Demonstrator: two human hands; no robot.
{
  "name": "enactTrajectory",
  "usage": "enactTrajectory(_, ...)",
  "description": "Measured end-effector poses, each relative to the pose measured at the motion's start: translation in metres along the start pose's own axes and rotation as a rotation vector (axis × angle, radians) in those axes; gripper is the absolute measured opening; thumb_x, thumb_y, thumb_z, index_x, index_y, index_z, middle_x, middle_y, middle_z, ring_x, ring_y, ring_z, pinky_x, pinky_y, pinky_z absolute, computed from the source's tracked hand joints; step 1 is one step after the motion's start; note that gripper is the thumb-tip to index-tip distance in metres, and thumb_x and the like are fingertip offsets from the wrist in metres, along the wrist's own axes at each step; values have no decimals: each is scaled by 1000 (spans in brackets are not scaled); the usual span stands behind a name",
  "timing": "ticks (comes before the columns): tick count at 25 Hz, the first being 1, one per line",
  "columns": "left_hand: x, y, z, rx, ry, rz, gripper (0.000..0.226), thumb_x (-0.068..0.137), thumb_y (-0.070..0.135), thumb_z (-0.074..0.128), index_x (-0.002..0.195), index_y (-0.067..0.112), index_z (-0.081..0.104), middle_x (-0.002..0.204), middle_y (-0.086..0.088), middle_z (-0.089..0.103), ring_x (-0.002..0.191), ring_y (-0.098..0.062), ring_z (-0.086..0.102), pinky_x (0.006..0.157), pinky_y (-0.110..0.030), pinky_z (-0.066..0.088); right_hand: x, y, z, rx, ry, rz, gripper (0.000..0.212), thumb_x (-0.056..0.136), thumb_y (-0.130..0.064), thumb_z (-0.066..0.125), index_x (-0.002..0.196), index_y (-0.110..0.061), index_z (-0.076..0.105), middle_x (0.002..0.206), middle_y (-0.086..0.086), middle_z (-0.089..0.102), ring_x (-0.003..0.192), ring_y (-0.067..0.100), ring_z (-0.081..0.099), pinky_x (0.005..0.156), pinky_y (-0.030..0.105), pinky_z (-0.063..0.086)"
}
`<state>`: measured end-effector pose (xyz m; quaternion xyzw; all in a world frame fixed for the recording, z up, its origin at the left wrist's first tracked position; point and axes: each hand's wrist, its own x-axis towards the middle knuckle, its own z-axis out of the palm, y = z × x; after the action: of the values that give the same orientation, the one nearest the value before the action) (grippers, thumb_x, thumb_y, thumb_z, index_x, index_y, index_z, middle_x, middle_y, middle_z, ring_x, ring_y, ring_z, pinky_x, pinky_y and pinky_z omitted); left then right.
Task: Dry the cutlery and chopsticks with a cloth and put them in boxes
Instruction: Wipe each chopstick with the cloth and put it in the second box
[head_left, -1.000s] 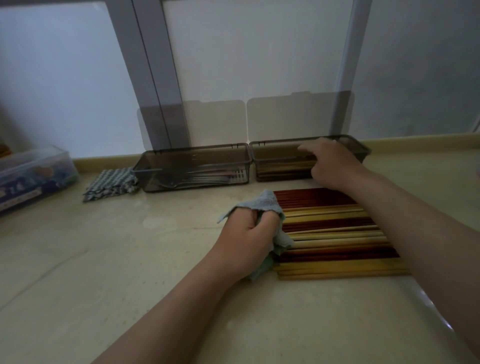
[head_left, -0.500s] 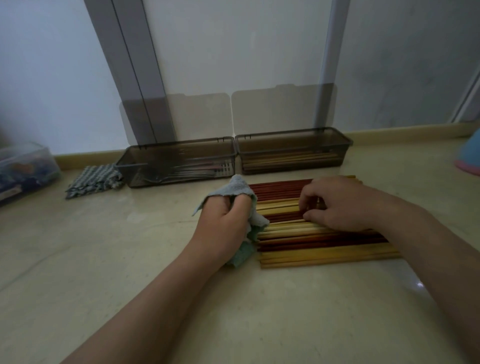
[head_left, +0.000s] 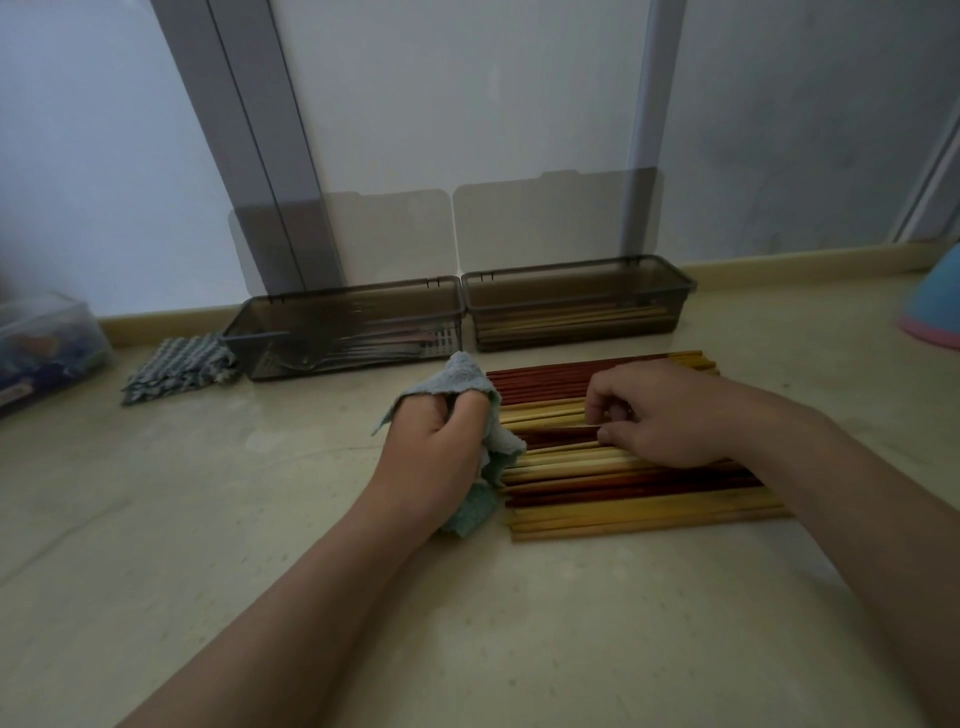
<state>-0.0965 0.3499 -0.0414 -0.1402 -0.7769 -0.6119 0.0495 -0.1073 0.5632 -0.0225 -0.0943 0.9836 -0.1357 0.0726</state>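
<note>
A row of red and pale wooden chopsticks (head_left: 639, 501) lies on the counter in front of me. My left hand (head_left: 434, 457) grips a light blue cloth (head_left: 462, 376) at the row's left end. My right hand (head_left: 660, 415) rests on the middle of the row, its thumb and fingers pinching a pale chopstick (head_left: 550, 428). Behind stand two smoky open boxes: the left box (head_left: 343, 312) holds metal cutlery, the right box (head_left: 576, 278) holds chopsticks.
A folded checked cloth (head_left: 179, 369) lies left of the boxes. A clear plastic container (head_left: 44, 348) sits at the far left, and a blue and pink object (head_left: 935, 306) at the right edge. A window frame rises right behind the boxes.
My right hand left the right box and came down onto the chopstick row, then curled its fingers onto one chopstick. My left hand kept the cloth in place.
</note>
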Motion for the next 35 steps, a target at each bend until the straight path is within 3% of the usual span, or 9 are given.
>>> enactTrajectory(2,0,1,0,-4,1,-4,36,96,11,41,61,12,47,40,11,45,37,-1,39,40,-17,34,0,2,-1,3,19,-16,11,96,-26,63,95,-36,59,89,-11,58,82,7,55,68,24,42)
enactTrajectory(7,3,1,-2,-38,118,-63,39,96,18,43,60,15,56,47,5,51,43,-8,47,43,-23,42,-10,-2,-12,172,336,-216,12,99,-22,57,94,-32,62,89,-12,60,82,6,57,68,24,41)
enactTrajectory(13,0,10,-1,-161,181,-156,28,99,35,39,80,25,58,69,6,64,64,-5,61,56,-20,51,-18,-28,-1,296,188,-336,13,101,-25,55,99,-36,61,75,-7,62,67,7,56,59,23,45)
enactTrajectory(16,1,15,-1,-199,283,-198,23,98,37,40,81,30,54,79,8,60,74,-6,58,62,-23,44,-19,-31,1,319,207,-339,12,100,-26,57,96,-36,62,71,-8,61,64,8,55,55,21,43)
enactTrajectory(20,1,17,-1,-148,298,-212,30,100,33,39,73,26,54,57,11,58,49,4,52,52,-18,43,-22,-41,9,387,195,-401,8,99,-21,57,97,-26,63,74,-5,60,62,10,53,52,22,43)
enactTrajectory(27,-5,18,10,-29,172,-97,32,100,23,37,73,24,54,66,6,52,50,9,51,50,-12,42,-15,-60,25,434,360,-442,7,98,-18,59,92,-15,62,77,0,62,68,12,56,57,27,46)
enactTrajectory(31,3,18,4,-125,328,-179,33,100,30,36,79,24,60,73,8,62,54,10,56,59,-24,41,-18,-56,10,522,172,-242,16,102,-31,50,98,-25,64,75,-2,66,57,6,60,49,20,47)
enactTrajectory(33,10,12,-5,-225,435,-214,36,100,34,35,86,20,65,81,5,68,68,-3,62,63,-26,44,-23,-49,2,501,-16,-174,24,105,-31,44,96,-25,65,67,-2,64,50,10,56,48,26,46)
enactTrajectory(35,11,9,-6,-225,466,-224,37,100,35,34,91,18,66,85,2,69,69,-9,60,60,-25,43,-24,-50,2,468,-60,-227,28,106,-26,44,90,-23,67,55,-8,55,47,7,47,51,30,41)
